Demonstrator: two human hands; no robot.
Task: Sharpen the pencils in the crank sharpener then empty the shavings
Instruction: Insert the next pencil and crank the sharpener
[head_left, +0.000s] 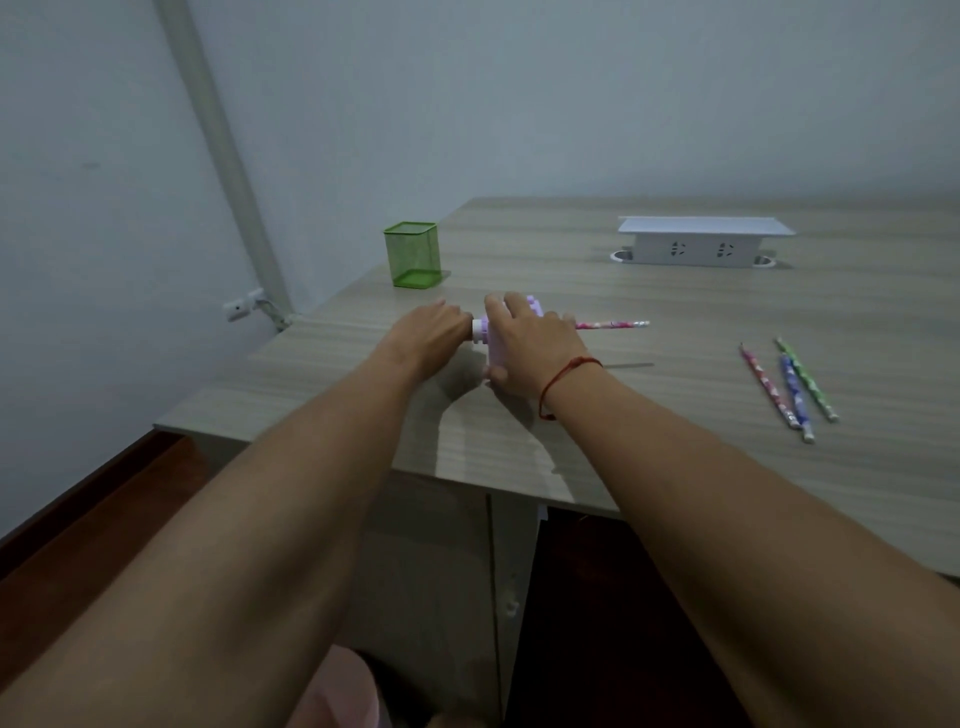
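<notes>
A small lilac crank sharpener (489, 347) stands on the wooden table (675, 431) near its left front. My right hand (530, 343) lies over its top and grips the body, fingers curled round it. At the sharpener's left end my left hand (434, 332) holds the crank, which the hand mostly hides. Out of the right side sticks a pink patterned pencil (613, 325), level above the table. Three more pencils, pink (766, 384), blue (795, 395) and green (808, 379), lie side by side to the right.
A green mesh pencil cup (413, 254) stands behind the sharpener near the table's left edge. At the back right sits a white socket box (696, 248) with its lid raised. The table's front edge runs just below my forearms.
</notes>
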